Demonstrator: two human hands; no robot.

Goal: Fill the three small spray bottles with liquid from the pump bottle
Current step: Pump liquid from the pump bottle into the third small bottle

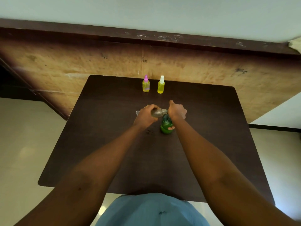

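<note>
My left hand (145,115) grips a small clear spray bottle (157,113), tilted on its side with its open neck pointing right at the top of the green pump bottle (166,125). My right hand (176,111) grips the upper part of the green pump bottle, thumb low on its side; the pump head is hidden under the hand. Two small spray bottles holding yellow liquid stand upright at the far edge of the dark table (114,144): one with a pink top (146,84), one with a white top (161,84).
A small clear cap (137,112) lies on the table just left of my left hand. A worn wooden panel (97,62) rises behind the table's far edge. Pale floor shows on both sides of the table.
</note>
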